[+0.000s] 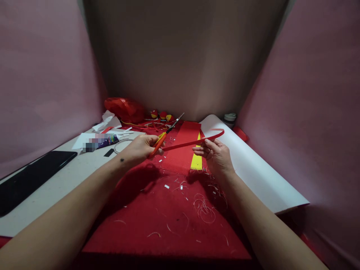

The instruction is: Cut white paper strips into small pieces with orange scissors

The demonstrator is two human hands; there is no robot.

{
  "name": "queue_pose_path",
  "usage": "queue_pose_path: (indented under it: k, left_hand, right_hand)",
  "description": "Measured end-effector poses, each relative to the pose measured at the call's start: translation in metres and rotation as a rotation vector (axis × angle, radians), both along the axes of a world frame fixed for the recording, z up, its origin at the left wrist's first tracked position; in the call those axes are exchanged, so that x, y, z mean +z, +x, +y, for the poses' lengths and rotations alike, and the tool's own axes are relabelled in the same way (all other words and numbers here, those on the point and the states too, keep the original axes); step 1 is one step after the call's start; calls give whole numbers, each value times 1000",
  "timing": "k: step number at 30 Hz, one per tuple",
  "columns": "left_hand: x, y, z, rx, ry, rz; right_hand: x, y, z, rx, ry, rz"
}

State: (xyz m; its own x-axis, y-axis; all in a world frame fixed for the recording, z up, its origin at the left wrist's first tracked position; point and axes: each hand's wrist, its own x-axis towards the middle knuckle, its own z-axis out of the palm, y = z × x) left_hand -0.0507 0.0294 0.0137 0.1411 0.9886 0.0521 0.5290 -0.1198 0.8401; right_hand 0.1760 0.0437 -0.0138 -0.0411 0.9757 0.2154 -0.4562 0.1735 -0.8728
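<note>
My left hand (143, 147) is closed on the orange-handled scissors (160, 141), whose dark blades point up and away to the right. One end of a narrow red ribbed strip (182, 144) is also at the fingers of that hand. The strip runs across to my right hand (218, 152), which pinches it between thumb and fingers, and its far end curls back above that hand. Beneath the strip lie a red corrugated sheet (180, 159) and a yellow corrugated sheet (196, 162) on the red cloth (157, 228).
At left, a black phone-like slab (36, 176), a glue tube (109, 141) and a wire ring lie on a pale board (70, 187). A red plastic bag (125, 108) and small red-yellow figures (163, 115) stand behind. White sheet (253, 172) at right; thread scraps in front.
</note>
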Motion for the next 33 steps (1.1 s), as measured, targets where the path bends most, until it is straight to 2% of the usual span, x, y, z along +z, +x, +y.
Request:
queue_pose_path:
  k: [10,21,33]
  left_hand:
    - [5,-5,-3,33,0,-195]
    - [5,-4,-7,11,10,-287]
    - [8,-1,-11,74,67,-317]
  right_hand:
    - [3,7,4,-53,-1,21]
    - [0,10,8,-74,-23,44]
    - [-1,12,9,-73,-30,45]
